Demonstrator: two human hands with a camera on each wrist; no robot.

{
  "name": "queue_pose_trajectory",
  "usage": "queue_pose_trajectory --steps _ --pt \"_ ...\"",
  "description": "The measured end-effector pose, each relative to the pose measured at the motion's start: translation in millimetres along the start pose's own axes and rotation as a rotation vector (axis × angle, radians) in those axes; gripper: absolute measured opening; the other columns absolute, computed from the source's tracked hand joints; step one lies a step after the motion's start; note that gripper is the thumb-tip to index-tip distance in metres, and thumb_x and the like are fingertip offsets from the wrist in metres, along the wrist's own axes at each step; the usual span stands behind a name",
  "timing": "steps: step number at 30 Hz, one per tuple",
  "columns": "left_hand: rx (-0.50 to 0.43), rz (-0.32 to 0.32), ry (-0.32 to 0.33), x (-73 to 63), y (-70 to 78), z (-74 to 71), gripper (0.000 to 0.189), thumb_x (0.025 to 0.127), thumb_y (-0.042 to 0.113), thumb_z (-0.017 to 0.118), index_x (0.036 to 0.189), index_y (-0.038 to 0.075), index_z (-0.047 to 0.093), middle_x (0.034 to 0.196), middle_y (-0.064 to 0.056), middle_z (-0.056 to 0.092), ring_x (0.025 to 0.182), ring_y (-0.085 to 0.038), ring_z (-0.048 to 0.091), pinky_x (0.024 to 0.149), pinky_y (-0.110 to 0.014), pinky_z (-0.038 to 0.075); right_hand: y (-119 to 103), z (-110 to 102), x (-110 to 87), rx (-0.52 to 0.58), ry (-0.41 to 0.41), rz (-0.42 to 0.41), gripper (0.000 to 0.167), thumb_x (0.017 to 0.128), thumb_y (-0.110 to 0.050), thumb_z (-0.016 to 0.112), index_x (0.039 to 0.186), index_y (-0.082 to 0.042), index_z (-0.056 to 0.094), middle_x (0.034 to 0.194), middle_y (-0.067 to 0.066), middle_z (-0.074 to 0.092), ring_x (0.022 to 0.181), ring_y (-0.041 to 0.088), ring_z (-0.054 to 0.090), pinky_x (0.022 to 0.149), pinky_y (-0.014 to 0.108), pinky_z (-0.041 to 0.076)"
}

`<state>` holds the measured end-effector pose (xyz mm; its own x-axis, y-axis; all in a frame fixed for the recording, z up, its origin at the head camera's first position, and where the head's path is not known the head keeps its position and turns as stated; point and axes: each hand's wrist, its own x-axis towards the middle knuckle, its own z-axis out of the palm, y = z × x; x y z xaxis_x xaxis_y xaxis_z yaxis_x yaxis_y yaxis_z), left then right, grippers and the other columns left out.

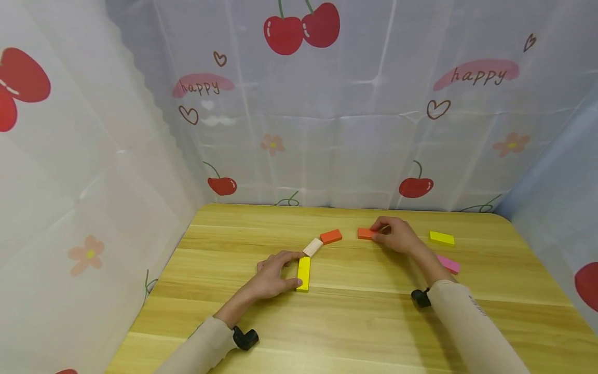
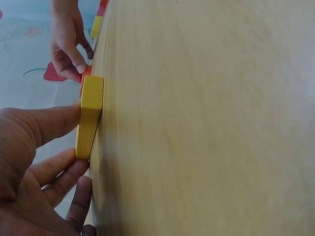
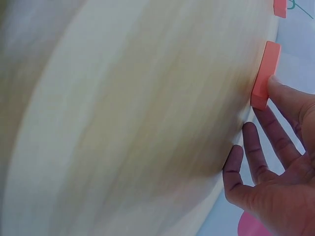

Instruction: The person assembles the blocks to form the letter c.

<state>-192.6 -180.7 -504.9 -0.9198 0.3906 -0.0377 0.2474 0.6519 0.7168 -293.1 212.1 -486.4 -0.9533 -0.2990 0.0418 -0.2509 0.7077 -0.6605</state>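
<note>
My left hand (image 1: 273,276) holds a flat yellow block (image 1: 304,274), the thumb near its front end and a fingertip at its back end. In the left wrist view the thumb and fingers touch this yellow block (image 2: 89,120) on the wood. A plain wooden block (image 1: 313,248) lies slanted behind it, and an orange block (image 1: 331,237) continues the curve to the right. Across a gap, my right hand (image 1: 398,236) pinches a second orange block (image 1: 365,234) on the table. The right wrist view shows my thumb against that orange block (image 3: 267,73), a finger at its near end.
Right of my right hand lie another yellow block (image 1: 442,238) and a pink block (image 1: 449,264), partly hidden by the forearm. The wooden table (image 1: 355,332) ends at a printed curtain (image 1: 336,156) behind, with more curtain on both sides.
</note>
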Motion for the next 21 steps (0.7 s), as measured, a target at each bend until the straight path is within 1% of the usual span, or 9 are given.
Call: queue_pose_trajectory --steps 7,15,21 --pt "0.000 0.008 0.001 0.3 -0.6 0.2 0.063 0.095 0.030 0.082 0.154 0.029 0.059 0.152 -0.001 0.062 0.128 -0.026 0.055 0.103 -0.058 0.023 -5 5 2.7 -0.011 0.016 -0.039 0.013 0.100 -0.010 0.075 0.112 -0.006 0.077 0.118 0.018 0.077 0.108 0.037 0.072 0.100 0.057 0.057" --pt "-0.006 0.009 0.002 0.2 -1.3 0.1 0.063 0.095 0.030 0.082 0.153 0.029 0.059 0.151 -0.001 0.062 0.127 -0.026 0.055 0.104 -0.058 0.023 -11 12 6.8 0.001 0.016 -0.035 0.013 0.100 -0.010 0.075 0.112 -0.006 0.077 0.117 0.017 0.077 0.107 0.035 0.070 0.101 0.055 0.056" --pt "-0.003 0.014 0.001 -0.3 -0.7 -0.6 0.063 0.094 0.030 0.082 0.153 0.030 0.059 0.153 -0.001 0.062 0.129 -0.028 0.055 0.103 -0.058 0.022 -13 17 9.1 0.006 0.024 -0.043 0.013 0.100 -0.009 0.074 0.112 -0.006 0.077 0.117 0.017 0.077 0.108 0.036 0.070 0.101 0.057 0.055"
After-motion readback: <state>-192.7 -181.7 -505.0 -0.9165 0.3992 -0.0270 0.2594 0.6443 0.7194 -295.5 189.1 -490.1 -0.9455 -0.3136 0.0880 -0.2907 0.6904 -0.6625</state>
